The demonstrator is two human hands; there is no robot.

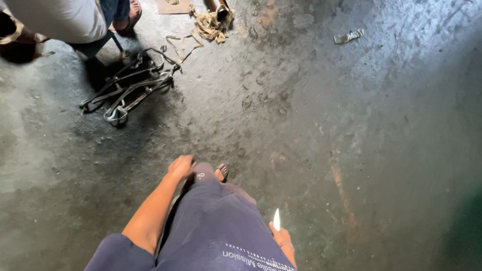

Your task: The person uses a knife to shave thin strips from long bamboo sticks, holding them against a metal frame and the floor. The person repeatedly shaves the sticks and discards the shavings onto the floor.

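Observation:
I look down at my own body in a dark blue shirt over a stained concrete floor (311, 125). My left hand (181, 167) hangs at the end of my bare arm near my knee, its fingers curled shut with nothing visible in them. My right hand (282, 237) shows at the bottom edge, fingers closed around a small white pointed piece (276, 220) that sticks up from it. My foot in a sandal (221, 172) is just right of the left hand.
A pile of bent metal rods and brackets (128, 88) lies on the floor at upper left. Another person in a light shirt (60, 20) stands behind it, one sandalled foot (129, 17) showing. Frayed rope and cloth strips (213, 25) lie near the top, and a scrap (348, 36) at upper right.

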